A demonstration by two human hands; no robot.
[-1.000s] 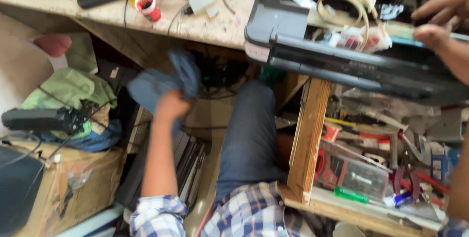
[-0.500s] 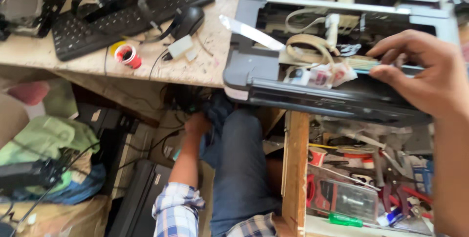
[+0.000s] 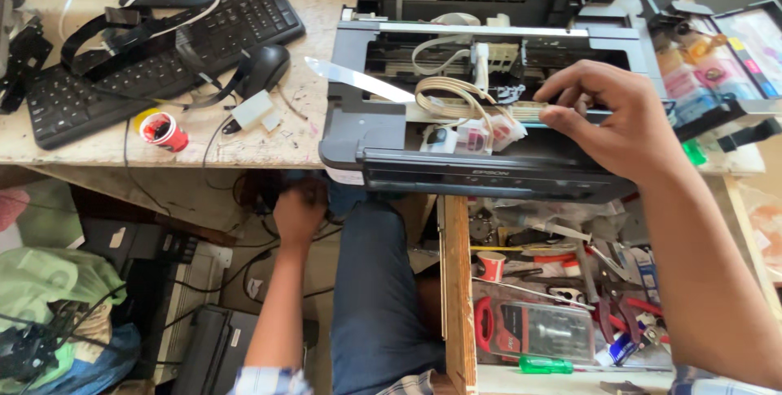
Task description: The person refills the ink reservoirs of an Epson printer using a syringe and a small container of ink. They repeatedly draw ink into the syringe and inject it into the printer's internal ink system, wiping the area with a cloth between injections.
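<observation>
An opened dark printer (image 3: 489,175) is seen at the front edge of the worn desk (image 3: 244,151), partly overhanging it. The right hand (image 3: 619,122) is extended over the printer, fingers curled narrowly, fingertips touching the inner rail beside the pale ribbon cable (image 3: 448,94). The left hand (image 3: 300,214) is held under the desk edge; its finger state cannot be told. A red tape roll (image 3: 165,132) is noted near the keyboard (image 3: 163,53).
</observation>
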